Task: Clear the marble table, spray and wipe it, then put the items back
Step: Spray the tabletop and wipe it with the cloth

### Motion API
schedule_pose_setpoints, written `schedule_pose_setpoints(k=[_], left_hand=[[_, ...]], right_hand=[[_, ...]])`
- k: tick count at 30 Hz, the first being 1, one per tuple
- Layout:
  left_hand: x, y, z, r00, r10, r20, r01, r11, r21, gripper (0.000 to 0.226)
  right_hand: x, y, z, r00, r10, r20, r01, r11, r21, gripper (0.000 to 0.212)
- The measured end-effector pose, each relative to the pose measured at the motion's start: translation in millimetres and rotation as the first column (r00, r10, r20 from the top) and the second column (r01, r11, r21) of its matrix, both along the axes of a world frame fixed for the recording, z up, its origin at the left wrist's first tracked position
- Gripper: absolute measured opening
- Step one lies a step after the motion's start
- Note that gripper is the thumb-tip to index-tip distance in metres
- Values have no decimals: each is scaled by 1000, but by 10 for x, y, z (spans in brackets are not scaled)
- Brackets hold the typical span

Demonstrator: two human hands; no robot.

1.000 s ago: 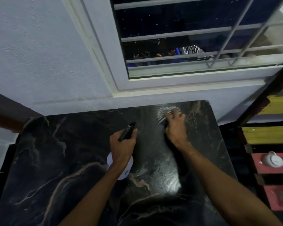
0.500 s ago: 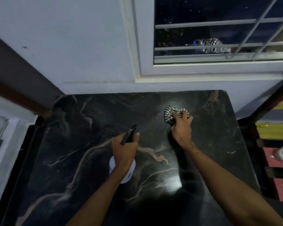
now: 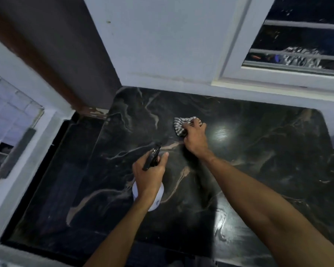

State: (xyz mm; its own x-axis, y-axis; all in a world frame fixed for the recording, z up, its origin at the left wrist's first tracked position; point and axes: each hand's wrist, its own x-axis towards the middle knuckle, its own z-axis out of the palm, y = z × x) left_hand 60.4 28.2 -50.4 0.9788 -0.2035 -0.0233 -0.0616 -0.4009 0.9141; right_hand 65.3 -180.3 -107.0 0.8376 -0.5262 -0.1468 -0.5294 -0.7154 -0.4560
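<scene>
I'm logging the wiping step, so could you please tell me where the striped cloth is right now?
In the head view, the striped cloth is bunched under the right hand, pressed on the marble table near its far edge, beyond the spray bottle.

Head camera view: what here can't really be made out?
- Spray bottle: the left hand covers most of it; any label is unreadable.
- Cloth: bunched under the right hand, so its full shape is hidden.
- Table: its near edge is cut off by the frame and the arms.
- Things behind the window: dark and blurred.
</scene>
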Motion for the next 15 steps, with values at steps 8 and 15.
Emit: schedule_pose_setpoints(k=[8,15], left_hand=[[16,302,89,999,5,35,-4,1000,-29,27],[-260,391,104,998,-42,55,41,999,11,26]], right_hand=[[-518,309,-61,988,153,8,-152,988,-25,71],[-1264,1086,-130,984,175,7,-174,981,-79,67]])
